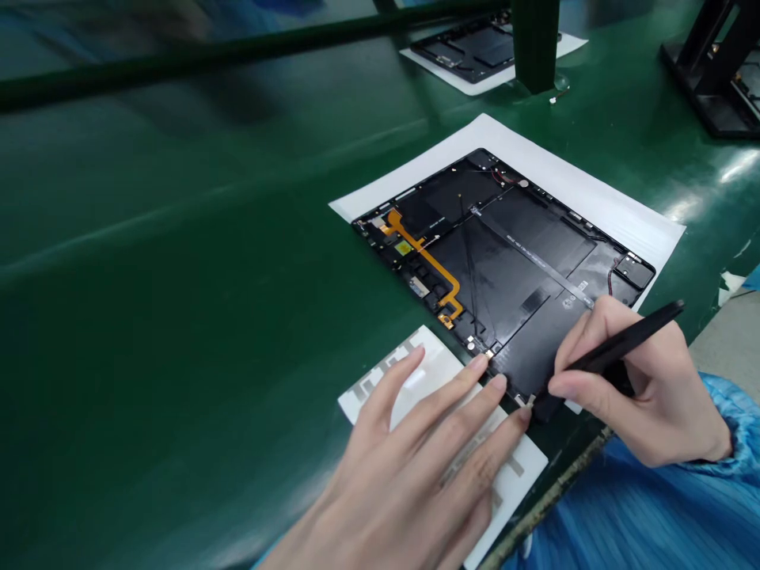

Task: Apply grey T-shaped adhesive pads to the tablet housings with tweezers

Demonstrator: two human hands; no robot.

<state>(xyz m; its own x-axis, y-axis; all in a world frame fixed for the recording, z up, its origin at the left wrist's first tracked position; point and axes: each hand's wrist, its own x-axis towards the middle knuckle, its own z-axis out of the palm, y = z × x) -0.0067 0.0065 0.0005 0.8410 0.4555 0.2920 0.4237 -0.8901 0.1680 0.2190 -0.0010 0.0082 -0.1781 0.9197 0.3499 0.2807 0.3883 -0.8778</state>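
Note:
A black tablet-like housing (516, 309) with an orange flex cable (436, 269) lies open on a white sheet (629, 210). My left hand (421, 459) is spread palm down over a white backing sheet (416, 388) bearing grey tape pieces. Its fingertips reach the housing's near edge. At the near corner, a small grey strip (530, 401) sits by my left index fingertip. My right hand (635, 388) grips black tweezers (623, 339), slanting down toward that corner. Their tips are hard to make out against the dark housing.
Behind, another black housing (469, 51) rests on white paper beside a green post (535, 43). A black stand (712, 87) is at the far right. A green rail (207, 55) crosses the back. The green table's (178, 317) worn edge runs along the lower right.

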